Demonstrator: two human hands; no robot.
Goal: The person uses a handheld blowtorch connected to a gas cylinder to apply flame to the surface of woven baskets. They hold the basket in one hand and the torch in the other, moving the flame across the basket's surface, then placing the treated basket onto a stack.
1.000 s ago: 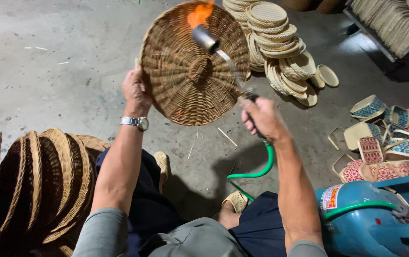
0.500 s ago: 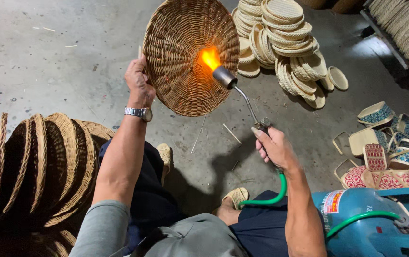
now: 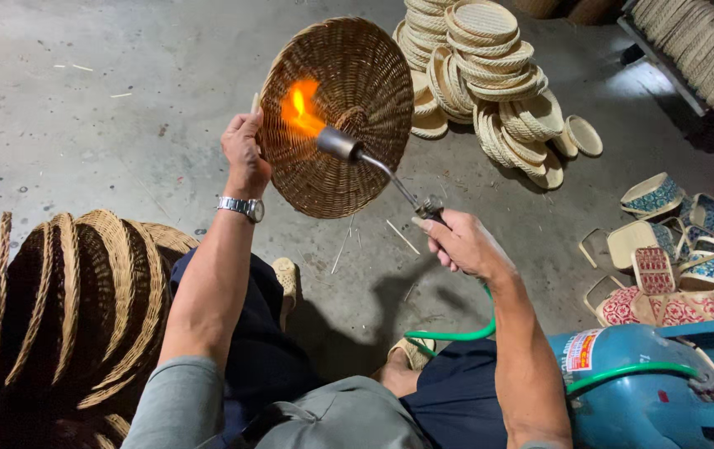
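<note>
My left hand (image 3: 244, 154), with a wristwatch on its wrist, grips the left rim of a round brown wicker basket (image 3: 357, 141) and holds it up on edge above the concrete floor. My right hand (image 3: 457, 243) holds the handle of a gas torch (image 3: 378, 166). The torch's metal nozzle points left across the basket's woven face, and an orange flame (image 3: 300, 108) licks the weave near the left rim. A green hose (image 3: 457, 335) runs from the torch handle back to a blue gas cylinder (image 3: 623, 391) at my right knee.
A row of brown wicker baskets (image 3: 66, 308) stands on edge at my left. Stacks of pale woven trays (image 3: 490, 58) sit on the floor beyond. Patterned small trays (image 3: 673, 258) lie at the right. Loose sticks (image 3: 402, 237) litter the floor.
The torch flame has swept from the basket's top edge down across its face to the left side. My right hand has stayed low at the right while my left hand keeps holding the rim.
</note>
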